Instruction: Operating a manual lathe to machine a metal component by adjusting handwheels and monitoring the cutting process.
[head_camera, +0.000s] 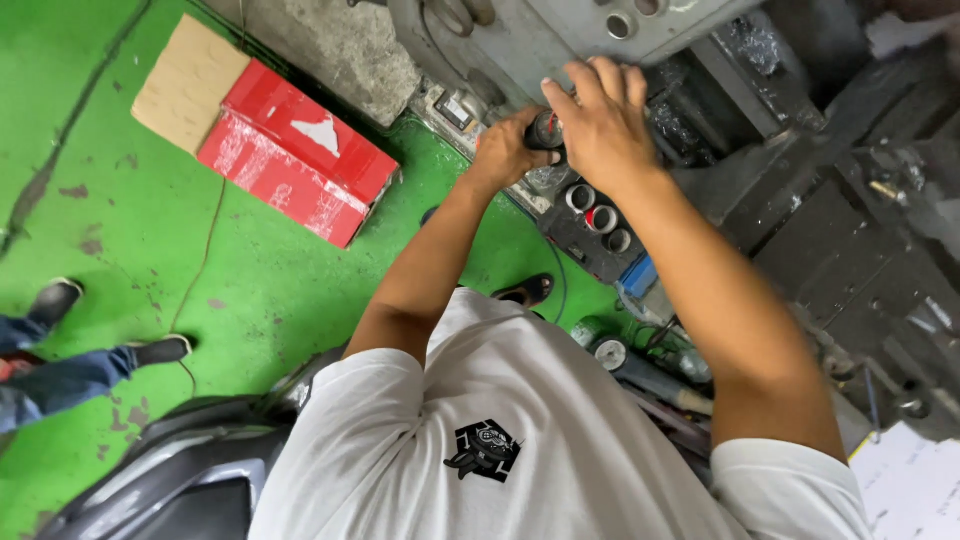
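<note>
Green-painted workshop floor (230, 290) fills the left side, stained and scuffed. At its left edge another person's legs and dark shoes (60, 345) stick into view. Further along, near the upper edge of the floor, a red box (300, 150) lies with a flap of brown cardboard (185, 85) folded out from it, and a thin cord (205, 265) trails down across the paint.

Moving right, the left hand (505, 150) is curled shut around a small dark cylinder (546, 130), held against the grey machine (520, 40). The right hand (600, 120) lies over the top of the same piece, fingers spread and bent over it; how firmly it grips I cannot tell, as the palm hides the contact. Just below the hands sits a dark tray (590, 235) with round sleeves (598, 215) standing in its holes, one red inside.

My guess at the risk: the cylinder is small and both hands crowd it, so a slip could drop it among the tubes and clutter (650, 375) below, or pinch a finger against the machine's edge. The cord on the floor could also catch a foot.
</note>
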